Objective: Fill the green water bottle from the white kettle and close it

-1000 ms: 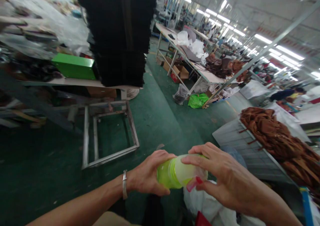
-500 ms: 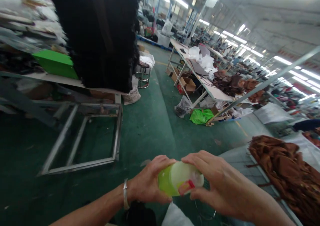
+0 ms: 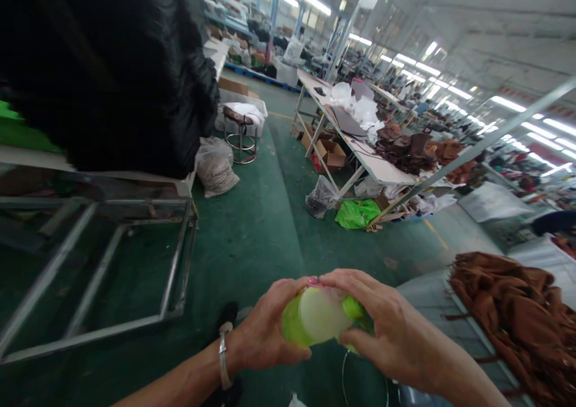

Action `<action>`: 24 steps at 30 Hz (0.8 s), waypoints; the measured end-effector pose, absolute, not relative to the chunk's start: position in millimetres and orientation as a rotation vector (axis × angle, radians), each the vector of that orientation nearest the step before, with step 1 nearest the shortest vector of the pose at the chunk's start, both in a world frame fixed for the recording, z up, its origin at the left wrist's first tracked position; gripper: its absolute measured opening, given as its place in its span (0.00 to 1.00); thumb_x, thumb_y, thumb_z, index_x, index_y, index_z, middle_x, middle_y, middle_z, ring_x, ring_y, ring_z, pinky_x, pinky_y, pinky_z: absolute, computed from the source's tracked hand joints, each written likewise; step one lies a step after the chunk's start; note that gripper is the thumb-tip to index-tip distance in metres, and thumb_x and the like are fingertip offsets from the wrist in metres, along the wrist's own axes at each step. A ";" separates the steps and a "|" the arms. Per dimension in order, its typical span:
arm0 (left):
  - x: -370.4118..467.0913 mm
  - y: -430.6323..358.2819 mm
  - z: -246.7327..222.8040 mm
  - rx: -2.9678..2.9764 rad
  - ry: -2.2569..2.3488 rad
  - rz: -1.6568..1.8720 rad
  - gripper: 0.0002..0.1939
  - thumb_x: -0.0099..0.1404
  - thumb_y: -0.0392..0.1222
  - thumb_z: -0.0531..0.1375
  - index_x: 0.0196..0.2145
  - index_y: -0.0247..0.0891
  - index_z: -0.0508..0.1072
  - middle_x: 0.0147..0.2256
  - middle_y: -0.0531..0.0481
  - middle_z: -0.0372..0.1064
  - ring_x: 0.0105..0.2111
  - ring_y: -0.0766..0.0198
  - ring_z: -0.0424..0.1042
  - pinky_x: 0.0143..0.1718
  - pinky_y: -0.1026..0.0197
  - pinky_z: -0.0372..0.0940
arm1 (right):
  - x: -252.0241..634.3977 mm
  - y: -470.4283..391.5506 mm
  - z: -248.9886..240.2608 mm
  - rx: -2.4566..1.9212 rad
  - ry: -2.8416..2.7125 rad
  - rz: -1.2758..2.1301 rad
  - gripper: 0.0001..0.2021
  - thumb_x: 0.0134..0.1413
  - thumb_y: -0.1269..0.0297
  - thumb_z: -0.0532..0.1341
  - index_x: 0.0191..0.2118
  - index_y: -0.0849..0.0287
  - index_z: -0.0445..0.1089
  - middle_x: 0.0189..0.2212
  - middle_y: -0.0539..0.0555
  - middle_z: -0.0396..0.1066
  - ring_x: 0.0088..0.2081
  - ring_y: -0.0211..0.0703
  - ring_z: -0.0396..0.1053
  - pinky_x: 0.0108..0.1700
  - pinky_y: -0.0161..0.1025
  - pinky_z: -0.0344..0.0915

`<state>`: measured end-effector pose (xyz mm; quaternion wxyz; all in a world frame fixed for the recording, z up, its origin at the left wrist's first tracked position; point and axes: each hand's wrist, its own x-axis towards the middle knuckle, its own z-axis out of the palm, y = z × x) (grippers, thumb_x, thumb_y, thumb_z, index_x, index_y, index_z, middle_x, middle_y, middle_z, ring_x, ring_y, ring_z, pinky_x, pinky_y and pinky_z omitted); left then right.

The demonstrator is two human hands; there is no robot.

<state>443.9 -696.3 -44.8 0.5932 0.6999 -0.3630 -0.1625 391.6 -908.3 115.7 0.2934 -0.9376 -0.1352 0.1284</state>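
Held low in front of me is a yellow-green cylinder (image 3: 321, 317) with a broad pale area on it, its kind not clear. My left hand (image 3: 272, 323) grips its left end, thumb on one side and fingers on the other. On the right end my right hand (image 3: 382, 323) is closed, fingertips over the top edge and thumb underneath. A small bit of red or pink shows at the upper edge between the fingertips. Below the right hand hangs or lies a thin pale loop (image 3: 344, 380); I cannot tell if it is joined to the cylinder.
A metal frame (image 3: 173, 275) stands on the green floor at left, under a large black heap (image 3: 148, 77). Beyond are a sack (image 3: 216, 167), a stool (image 3: 240, 137) and a long table (image 3: 382, 164). Brown material (image 3: 508, 311) fills a bin at right.
The view has moved forward, so the black heap and metal frame sit further left and larger. The cylinder has been turned in both hands; the red patch shifted from its front to the top edge.
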 end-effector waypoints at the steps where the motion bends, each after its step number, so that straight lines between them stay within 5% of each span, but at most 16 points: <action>1: 451.7 -702.3 -47.1 1.629 -0.839 -0.387 0.57 0.40 0.36 0.75 0.64 0.49 0.54 0.59 0.44 0.60 0.55 0.46 0.63 0.57 0.45 0.60 | 400.7 -911.1 114.5 -2.534 -0.291 0.339 0.33 0.48 0.72 0.66 0.61 0.51 0.61 0.58 0.55 0.67 0.59 0.51 0.64 0.62 0.51 0.61; 4: 480.3 -718.7 -55.4 1.630 -0.833 -0.433 0.56 0.41 0.37 0.75 0.65 0.49 0.54 0.59 0.44 0.60 0.55 0.46 0.63 0.56 0.45 0.60 | 432.9 -925.9 113.6 -2.617 -0.078 0.373 0.33 0.46 0.57 0.71 0.58 0.59 0.65 0.51 0.61 0.72 0.52 0.60 0.69 0.56 0.58 0.65; 6: 505.0 -727.6 -60.4 1.613 -0.852 -0.471 0.56 0.40 0.39 0.75 0.64 0.48 0.56 0.58 0.44 0.61 0.54 0.45 0.64 0.56 0.45 0.61 | 457.2 -944.8 114.6 -2.544 -0.039 0.400 0.29 0.54 0.51 0.65 0.59 0.58 0.65 0.55 0.62 0.70 0.55 0.61 0.67 0.58 0.60 0.63; 10: 567.3 -742.2 -56.3 1.537 -0.869 -0.556 0.54 0.40 0.46 0.76 0.63 0.46 0.59 0.59 0.43 0.62 0.55 0.44 0.64 0.58 0.43 0.59 | 509.2 -987.9 115.1 -2.273 -0.063 0.429 0.24 0.64 0.61 0.56 0.65 0.48 0.58 0.66 0.53 0.56 0.65 0.52 0.56 0.65 0.55 0.56; 14: 634.4 -759.0 -32.1 1.393 -0.927 -0.732 0.48 0.42 0.51 0.74 0.60 0.43 0.65 0.53 0.46 0.68 0.50 0.48 0.68 0.54 0.46 0.63 | 557.3 -1004.0 112.1 -2.182 -0.150 0.492 0.36 0.52 0.73 0.62 0.66 0.49 0.55 0.66 0.53 0.57 0.66 0.50 0.55 0.67 0.54 0.52; 18: 687.6 -779.1 -18.7 1.319 -0.982 -0.821 0.46 0.41 0.49 0.73 0.59 0.43 0.68 0.51 0.47 0.69 0.48 0.49 0.70 0.51 0.49 0.65 | 600.8 -1006.9 110.6 -2.179 -0.203 0.382 0.34 0.47 0.76 0.63 0.62 0.50 0.63 0.61 0.54 0.65 0.62 0.50 0.61 0.65 0.50 0.56; 24: 742.8 -811.4 -31.2 1.347 -0.897 -0.766 0.52 0.40 0.47 0.75 0.63 0.43 0.63 0.53 0.46 0.68 0.50 0.47 0.68 0.54 0.46 0.63 | 664.6 -1024.5 94.7 -2.253 -0.004 0.185 0.30 0.37 0.63 0.75 0.49 0.56 0.70 0.38 0.51 0.72 0.39 0.45 0.70 0.43 0.39 0.68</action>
